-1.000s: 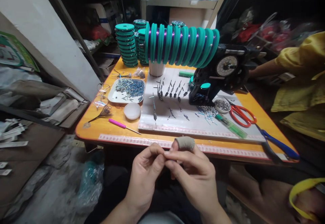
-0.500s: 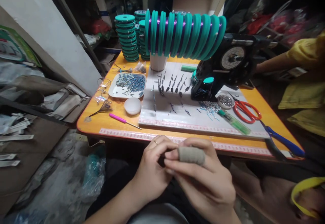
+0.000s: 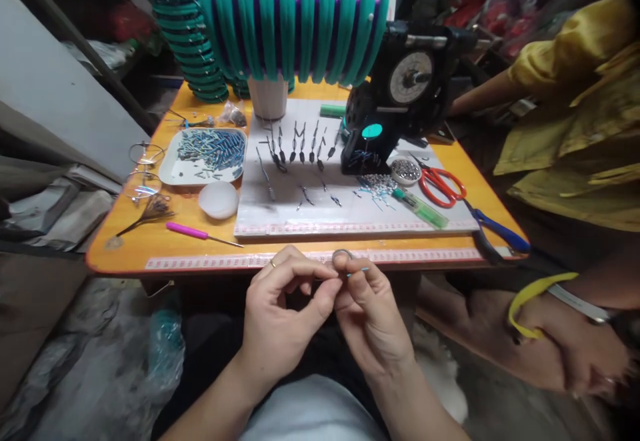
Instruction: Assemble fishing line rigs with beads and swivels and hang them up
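In front of the table's near edge, my left hand (image 3: pixel 287 311) has thumb and index finger pinched together, a gold ring on one finger. Whatever sits in that pinch is too small to make out. My right hand (image 3: pixel 375 318) meets it, its thumb and fingers closed on a thin blue piece (image 3: pixel 357 271). A grey curved rim (image 3: pixel 343 253) shows by its fingertips. Beyond lies a pale board (image 3: pixel 285 218) with several small dark metal pieces (image 3: pixel 303 154) on it. A white tray (image 3: pixel 167 168) holds many short blue pieces (image 3: pixel 215 151).
Teal spools (image 3: pixel 295 24) hang in a row from a black machine (image 3: pixel 400 108). More are stacked (image 3: pixel 187 44) at left. A pink-handled tool (image 3: pixel 187 230), red scissors (image 3: pixel 440 186) and blue-handled pliers (image 3: pixel 500 228) lie on the table. A person's yellow sleeve (image 3: pixel 570 41) is at right.
The view has shifted, so the table appears further left and higher. My right hand has turned; its grey-wrapped finger no longer shows broadside, and a thin blue piece is now visible there.
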Tool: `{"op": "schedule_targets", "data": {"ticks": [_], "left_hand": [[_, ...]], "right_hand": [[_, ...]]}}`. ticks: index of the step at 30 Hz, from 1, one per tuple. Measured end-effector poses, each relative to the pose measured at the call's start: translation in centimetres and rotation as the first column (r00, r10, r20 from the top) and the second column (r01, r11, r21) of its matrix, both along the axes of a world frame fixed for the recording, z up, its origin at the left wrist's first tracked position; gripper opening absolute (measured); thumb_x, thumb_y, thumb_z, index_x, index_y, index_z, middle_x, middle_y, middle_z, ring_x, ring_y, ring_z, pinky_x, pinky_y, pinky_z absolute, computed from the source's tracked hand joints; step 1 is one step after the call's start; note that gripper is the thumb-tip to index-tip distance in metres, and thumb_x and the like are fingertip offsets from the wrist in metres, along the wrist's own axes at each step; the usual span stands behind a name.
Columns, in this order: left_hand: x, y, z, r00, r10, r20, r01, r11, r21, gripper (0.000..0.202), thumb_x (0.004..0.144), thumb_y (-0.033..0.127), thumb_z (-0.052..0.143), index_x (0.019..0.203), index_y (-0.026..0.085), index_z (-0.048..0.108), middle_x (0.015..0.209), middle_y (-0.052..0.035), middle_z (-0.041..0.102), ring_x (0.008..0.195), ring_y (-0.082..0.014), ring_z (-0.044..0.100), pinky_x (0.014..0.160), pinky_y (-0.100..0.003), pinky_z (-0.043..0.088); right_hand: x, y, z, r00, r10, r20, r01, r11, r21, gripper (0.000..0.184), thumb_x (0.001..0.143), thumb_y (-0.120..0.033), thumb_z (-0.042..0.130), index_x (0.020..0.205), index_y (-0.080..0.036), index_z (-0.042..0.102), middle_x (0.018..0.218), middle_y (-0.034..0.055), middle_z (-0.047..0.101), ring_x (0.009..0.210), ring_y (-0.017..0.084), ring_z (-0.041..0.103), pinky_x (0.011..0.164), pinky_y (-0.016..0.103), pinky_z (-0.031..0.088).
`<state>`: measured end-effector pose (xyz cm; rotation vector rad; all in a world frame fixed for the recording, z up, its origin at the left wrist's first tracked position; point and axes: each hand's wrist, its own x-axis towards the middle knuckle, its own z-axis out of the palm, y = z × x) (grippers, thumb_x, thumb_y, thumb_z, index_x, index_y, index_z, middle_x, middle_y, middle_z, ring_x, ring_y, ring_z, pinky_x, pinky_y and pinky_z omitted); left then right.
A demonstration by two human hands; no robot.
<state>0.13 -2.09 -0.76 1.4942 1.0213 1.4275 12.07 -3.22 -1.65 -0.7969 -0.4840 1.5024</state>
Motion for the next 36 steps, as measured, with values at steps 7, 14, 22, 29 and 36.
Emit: {"op": "schedule_targets", "data": {"ticks": [7, 14, 22, 29, 36], "left_hand": [[0.8, -0.1, -0.4, 0.988, 0.138, -0.066, -0.124, 0.975, 0.186, 0.014, 0.08, 0.007, 0.075, 0.089, 0.019, 0.073, 0.074, 0.0016, 0.062, 0.066, -0.0087, 0.054, 0.059, -0.02, 0.047], [0.6, -0.3, -0.8, 0.99, 0.129, -0.054, -0.113, 0.966, 0.232, 0.022, 0.078, 0.003, 0.076, 0.093, 0.019, 0.073, 0.081, 0.0001, 0.067, 0.074, -0.0102, 0.06, 0.066, -0.023, 0.05], [0.4, -0.3, -0.9, 0.989, 0.139, -0.046, -0.126, 0.966, 0.224, 0.022, 0.079, 0.004, 0.076, 0.093, 0.02, 0.073, 0.08, 0.0005, 0.067, 0.073, -0.0103, 0.06, 0.065, -0.023, 0.051], [0.1, -0.3, -0.8, 0.983, 0.151, -0.103, -0.121, 0.961, 0.25, 0.02, 0.078, 0.004, 0.077, 0.092, 0.018, 0.072, 0.078, 0.0002, 0.066, 0.07, -0.0099, 0.059, 0.062, -0.023, 0.05], [-0.3, -0.2, -0.8, 0.97, 0.178, -0.165, -0.124, 0.947, 0.296, 0.018, 0.078, 0.005, 0.077, 0.091, 0.017, 0.072, 0.078, -0.0002, 0.066, 0.07, -0.0105, 0.059, 0.061, -0.023, 0.051]], "right_hand": [[-0.8, -0.2, -0.1, 0.99, -0.003, -0.14, -0.016, 0.991, -0.131, 0.028, 0.059, -0.045, 0.093, 0.072, -0.028, 0.075, 0.089, -0.0008, 0.069, 0.075, 0.013, 0.064, 0.071, 0.028, 0.062], [-1.1, -0.2, 0.1, 0.984, 0.023, -0.177, -0.048, 0.989, -0.137, 0.027, 0.061, -0.044, 0.093, 0.071, -0.027, 0.074, 0.088, -0.0019, 0.067, 0.078, 0.011, 0.064, 0.076, 0.023, 0.06], [-1.3, -0.1, -0.1, 0.984, 0.027, -0.177, -0.051, 0.989, -0.136, 0.026, 0.062, -0.044, 0.092, 0.072, -0.027, 0.074, 0.089, -0.0012, 0.068, 0.08, 0.012, 0.064, 0.078, 0.024, 0.06], [-1.3, -0.1, -0.1, 0.988, 0.032, -0.153, -0.051, 0.992, -0.117, 0.024, 0.064, -0.043, 0.091, 0.072, -0.028, 0.075, 0.088, -0.0007, 0.067, 0.08, 0.013, 0.063, 0.077, 0.025, 0.06], [-1.3, -0.1, -0.3, 0.988, 0.04, -0.151, -0.059, 0.991, -0.12, 0.023, 0.064, -0.041, 0.091, 0.072, -0.027, 0.075, 0.087, -0.0013, 0.068, 0.077, 0.011, 0.064, 0.075, 0.024, 0.06]]}}
